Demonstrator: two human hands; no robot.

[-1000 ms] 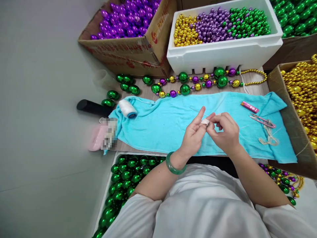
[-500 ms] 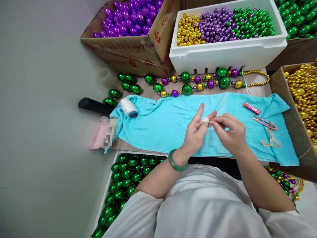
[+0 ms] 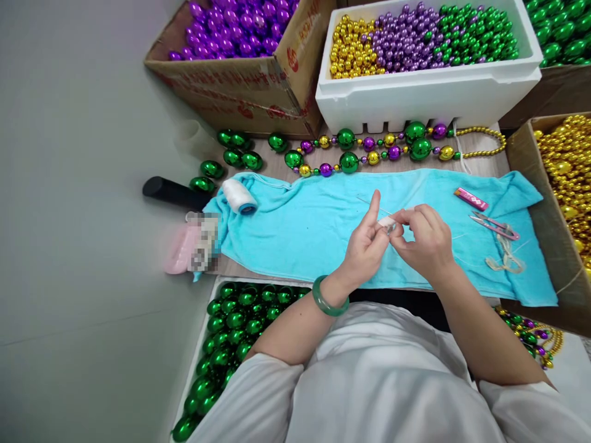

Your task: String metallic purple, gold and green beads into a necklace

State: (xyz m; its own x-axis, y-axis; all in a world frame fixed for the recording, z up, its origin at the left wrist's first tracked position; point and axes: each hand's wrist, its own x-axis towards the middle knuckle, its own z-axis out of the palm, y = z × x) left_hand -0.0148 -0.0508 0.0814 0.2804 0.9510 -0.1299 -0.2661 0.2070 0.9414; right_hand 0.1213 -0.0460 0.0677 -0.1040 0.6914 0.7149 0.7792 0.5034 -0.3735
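Both hands meet above the turquoise towel point(image 3: 286, 227). My left hand point(image 3: 364, 246), a green bangle at its wrist, has one finger pointing up while the thumb and other fingers close together. White wrapping point(image 3: 386, 221) shows on one of its fingers. A thin needle point(image 3: 364, 200) sticks out to the upper left behind the raised finger, apparently gripped by the left hand. My right hand point(image 3: 423, 237) is closed in a pinch against the left fingertips. White thread shows near the right hand; exactly what lies between its fingertips is too small to see.
A thread spool point(image 3: 239, 197) lies on the towel's left; thread snips point(image 3: 496, 226) and a small pink packet point(image 3: 471, 199) lie right. Behind is a beaded necklace point(image 3: 348, 162). A white foam box point(image 3: 429, 92) and cardboard boxes point(image 3: 231, 92) of beads surround the table.
My right hand has shifted slightly left and up, its fingers now covering more of the left fingertips. The left hand's pose is nearly unchanged. The view has moved a little.
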